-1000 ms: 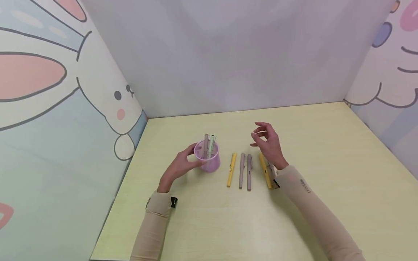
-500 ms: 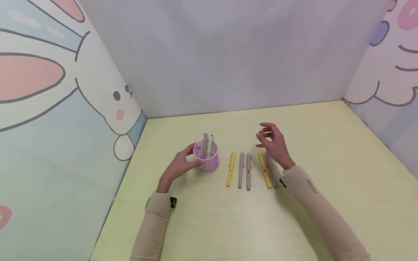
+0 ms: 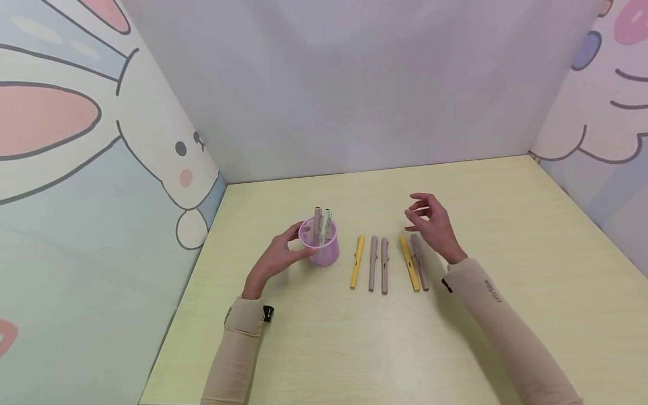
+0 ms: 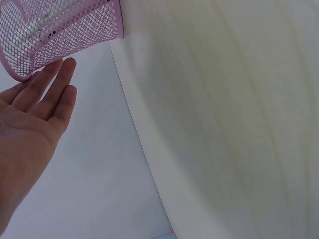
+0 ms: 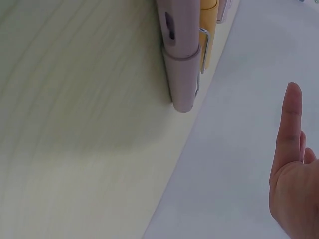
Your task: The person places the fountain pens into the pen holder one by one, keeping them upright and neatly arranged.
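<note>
My left hand (image 3: 277, 257) holds a pink-purple mesh pen holder (image 3: 330, 252), thumb at the front of the rim and fingers round the far side. In the left wrist view its fingers touch the mesh (image 4: 84, 30). A mauve pen (image 3: 317, 221) and a light green pen (image 3: 325, 224) stand inside, leaning. My right hand (image 3: 436, 229), holding nothing, hovers with loosely bent fingers above the upper ends of a yellow pen (image 3: 409, 264) and a mauve pen (image 3: 419, 263). The right wrist view shows a mauve pen (image 5: 182, 64) close up, apart from the hand.
Between the holder and the right hand lie another yellow pen (image 3: 357, 262) and two mauve pens (image 3: 373, 263), roughly parallel. The pale wood-look table (image 3: 324, 349) meets a grey back wall (image 3: 354, 84) and a side wall with a cartoon rabbit (image 3: 167, 140).
My right hand has drifted right and slightly toward me, uncovering the rightmost mauve pen. My left hand and the pen holder stay in place.
</note>
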### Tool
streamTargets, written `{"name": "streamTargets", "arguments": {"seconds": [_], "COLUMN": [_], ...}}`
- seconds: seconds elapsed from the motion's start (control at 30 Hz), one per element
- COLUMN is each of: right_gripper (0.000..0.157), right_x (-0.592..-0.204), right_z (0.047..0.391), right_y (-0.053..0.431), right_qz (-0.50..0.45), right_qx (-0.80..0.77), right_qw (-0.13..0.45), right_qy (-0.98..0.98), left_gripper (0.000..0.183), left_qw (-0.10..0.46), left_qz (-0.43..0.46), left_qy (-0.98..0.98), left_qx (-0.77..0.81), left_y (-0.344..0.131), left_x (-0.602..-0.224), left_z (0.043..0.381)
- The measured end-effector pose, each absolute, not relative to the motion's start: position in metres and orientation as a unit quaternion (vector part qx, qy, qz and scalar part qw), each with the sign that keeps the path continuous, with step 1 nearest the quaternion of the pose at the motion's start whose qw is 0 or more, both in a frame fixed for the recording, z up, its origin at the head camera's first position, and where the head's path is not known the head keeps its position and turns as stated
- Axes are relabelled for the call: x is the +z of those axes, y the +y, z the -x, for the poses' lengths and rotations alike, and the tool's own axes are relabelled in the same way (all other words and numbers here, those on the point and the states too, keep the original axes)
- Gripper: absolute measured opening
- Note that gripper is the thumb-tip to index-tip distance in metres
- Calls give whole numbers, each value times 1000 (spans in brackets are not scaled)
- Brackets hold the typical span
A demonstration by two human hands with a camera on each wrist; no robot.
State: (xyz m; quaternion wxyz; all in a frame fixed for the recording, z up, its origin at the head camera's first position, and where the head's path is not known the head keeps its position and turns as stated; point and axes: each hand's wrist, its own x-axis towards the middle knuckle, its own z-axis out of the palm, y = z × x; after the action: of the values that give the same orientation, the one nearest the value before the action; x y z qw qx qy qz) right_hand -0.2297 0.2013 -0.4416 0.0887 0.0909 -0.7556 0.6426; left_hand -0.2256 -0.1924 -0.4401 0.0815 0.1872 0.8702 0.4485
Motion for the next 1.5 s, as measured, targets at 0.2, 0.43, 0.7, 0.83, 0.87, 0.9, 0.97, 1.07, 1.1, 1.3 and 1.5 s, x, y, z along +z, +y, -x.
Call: {"name": "streamTargets", "arguments": {"seconds": [0.2, 0.43, 0.7, 0.83, 0.87, 0.9, 0.97, 1.07, 1.1, 1.3, 1.5], "right_gripper": [46, 48, 47, 50, 50, 50, 51, 51, 51, 52, 54], "right_x": [-443, -448, -454, -456, -456, -457, -458, -458, -458, -457, -457], "right_z": [226, 222, 218, 215, 215, 215, 215, 214, 213, 212, 213], "right_y": [210, 221, 230, 234, 235, 236, 238, 239, 240, 243, 245], "right_qz": [-80, -72, -60, -54, -54, -54, -54, -51, -50, -42, -34], "right_qx": [635, 628, 610, 603, 603, 603, 603, 606, 606, 597, 586], "right_qw": [75, 58, 37, 22, 19, 15, 8, -2, -7, -32, -58], "right_qy": [-765, -773, -789, -795, -796, -796, -796, -794, -794, -801, -807], "left_gripper": [82, 80, 81, 80, 80, 80, 80, 80, 80, 80, 80], "left_qw": [83, 84, 86, 86, 86, 86, 86, 86, 86, 86, 82], "left_qz": [-187, -189, -190, -191, -191, -191, -189, -188, -189, -185, -183], "left_qy": [869, 868, 867, 866, 866, 866, 867, 868, 868, 870, 873], "left_qx": [451, 452, 453, 453, 454, 454, 453, 452, 452, 449, 446], "left_y": [-193, -192, -192, -192, -191, -191, -191, -191, -191, -191, -191], "left_x": [-441, -442, -441, -442, -442, -442, -443, -443, -443, -443, -442], "left_z": [226, 227, 226, 226, 227, 227, 227, 227, 227, 227, 227]}}
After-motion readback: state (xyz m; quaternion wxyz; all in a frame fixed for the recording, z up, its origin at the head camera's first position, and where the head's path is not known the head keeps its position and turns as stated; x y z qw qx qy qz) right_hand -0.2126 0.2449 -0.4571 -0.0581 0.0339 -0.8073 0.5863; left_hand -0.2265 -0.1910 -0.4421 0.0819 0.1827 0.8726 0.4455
